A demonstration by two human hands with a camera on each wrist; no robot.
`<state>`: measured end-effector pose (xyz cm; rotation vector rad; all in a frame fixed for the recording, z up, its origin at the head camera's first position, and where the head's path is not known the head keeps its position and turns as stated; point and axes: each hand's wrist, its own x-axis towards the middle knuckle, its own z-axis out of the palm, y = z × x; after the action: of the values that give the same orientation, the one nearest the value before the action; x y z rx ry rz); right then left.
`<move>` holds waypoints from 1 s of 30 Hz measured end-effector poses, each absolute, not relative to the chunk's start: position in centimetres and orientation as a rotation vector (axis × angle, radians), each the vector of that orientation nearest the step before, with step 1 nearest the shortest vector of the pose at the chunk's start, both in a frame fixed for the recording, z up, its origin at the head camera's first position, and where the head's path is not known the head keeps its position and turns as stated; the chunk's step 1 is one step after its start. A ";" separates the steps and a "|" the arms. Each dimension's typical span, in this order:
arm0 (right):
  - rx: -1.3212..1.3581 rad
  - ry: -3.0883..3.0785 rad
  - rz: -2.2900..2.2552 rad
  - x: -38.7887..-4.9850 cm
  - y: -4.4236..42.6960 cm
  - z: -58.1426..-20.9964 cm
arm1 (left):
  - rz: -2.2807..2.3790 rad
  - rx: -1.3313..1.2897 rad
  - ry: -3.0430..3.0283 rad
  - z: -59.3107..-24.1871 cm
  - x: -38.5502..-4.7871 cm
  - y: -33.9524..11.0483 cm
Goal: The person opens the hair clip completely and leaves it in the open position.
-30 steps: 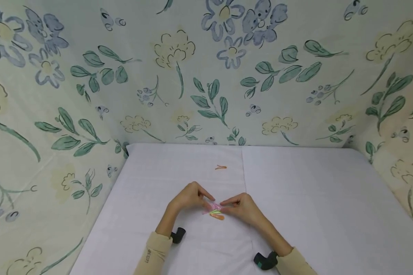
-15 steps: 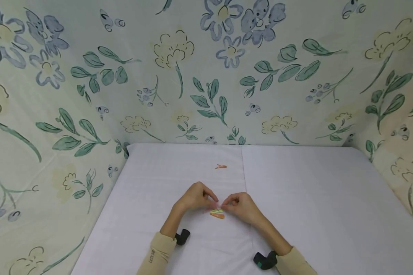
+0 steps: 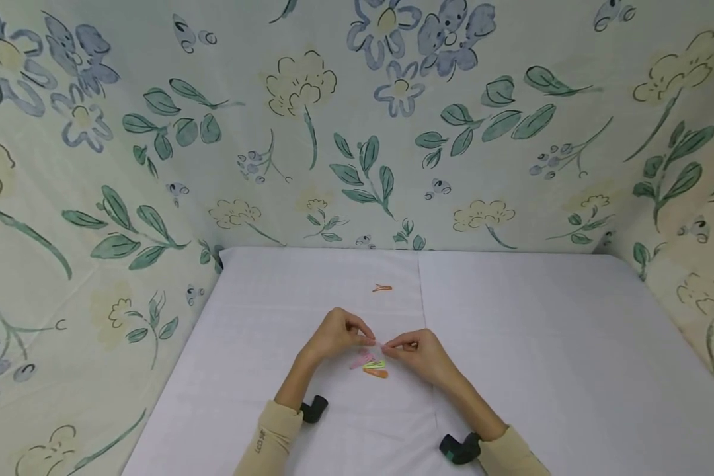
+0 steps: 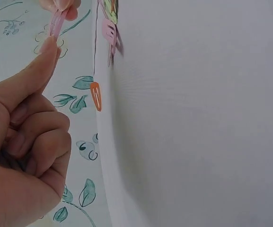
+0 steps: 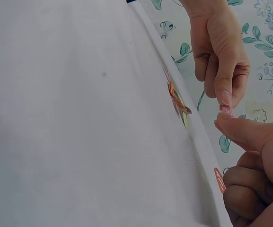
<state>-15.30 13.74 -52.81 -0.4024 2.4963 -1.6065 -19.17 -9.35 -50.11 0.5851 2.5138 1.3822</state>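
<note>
Over the white table (image 3: 541,344), your left hand (image 3: 336,334) and right hand (image 3: 419,357) both pinch one clip. A heap of clips (image 3: 375,365) lies at six o'clock from their fingertips, a loose orange clip (image 3: 383,288) at twelve. The pink clip (image 4: 57,23) sits near three o'clock from your left hand, nine from your right — long axis fingertip to fingertip, neither hand nearer. It looks pale, narrow — partly covered by fingers.

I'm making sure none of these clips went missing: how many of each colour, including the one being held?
Orange clips: 2
Yellow-green clips: at least 1
Pink clips: at least 2, one pinched in the fingers
Total: at least 5; overlap in the pile may hide more
</note>
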 end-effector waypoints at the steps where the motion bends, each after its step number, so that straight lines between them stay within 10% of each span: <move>1: -0.397 2.489 -1.625 -15.3 13.8 -52.8 | 1.391 0.574 2.515 -50.1 -19.2 -9.3; 30: -0.625 2.809 -2.257 -15.2 11.5 -50.4 | 1.838 0.758 2.793 -49.5 -19.0 -7.0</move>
<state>-15.18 11.49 -50.42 -0.6253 2.8090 -2.2574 -18.96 -7.02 -49.45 0.7579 2.7931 1.8380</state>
